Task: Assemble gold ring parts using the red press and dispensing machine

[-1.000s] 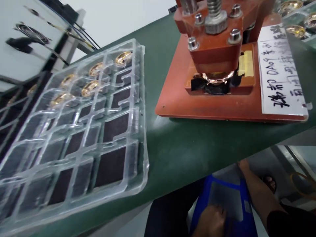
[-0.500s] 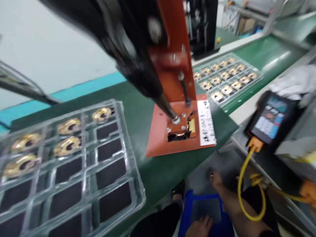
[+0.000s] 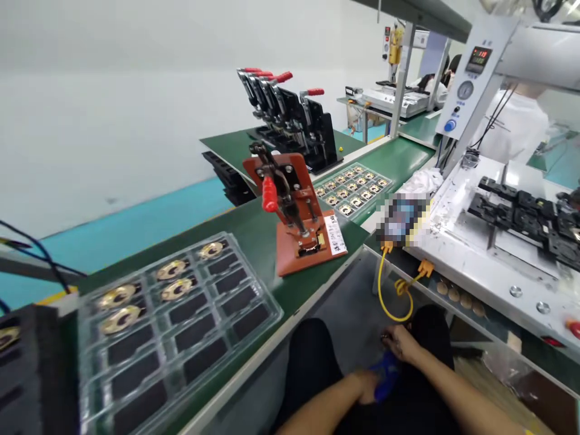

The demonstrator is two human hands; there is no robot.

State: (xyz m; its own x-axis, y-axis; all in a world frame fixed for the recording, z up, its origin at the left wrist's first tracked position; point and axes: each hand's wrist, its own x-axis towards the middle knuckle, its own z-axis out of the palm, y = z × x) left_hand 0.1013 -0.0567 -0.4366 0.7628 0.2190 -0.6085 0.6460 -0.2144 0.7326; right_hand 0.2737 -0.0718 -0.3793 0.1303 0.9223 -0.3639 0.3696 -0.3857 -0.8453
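Low over my lap, my left hand [image 3: 366, 386] is closed on a blue object [image 3: 386, 376] whose shape is hard to make out. My right hand [image 3: 399, 343] is just beyond it, fingers bent around a small dark item too small to name. On the green bench stands a red-brown toggle clamp fixture [image 3: 296, 217] with a red handle; a part sits under its plunger. To its left lies a clear tray [image 3: 272, 302] with several gold ring parts [image 3: 212, 250] in its upper pockets and dark pads in the others. Neither hand touches fixture or tray.
Behind the fixture is a second tray of gold parts [image 3: 353, 187]. Black clamps with red handles [image 3: 290, 121] stand farther back. At right are a phone [image 3: 401, 219], a yellow cable [image 3: 380, 290], a white press machine [image 3: 453, 241] and a person in white [image 3: 516, 124].
The view has pulled back and up, so the fixture looks smaller. My hands and the blue object now show over my lap; the blue object has shifted right and looks smaller.
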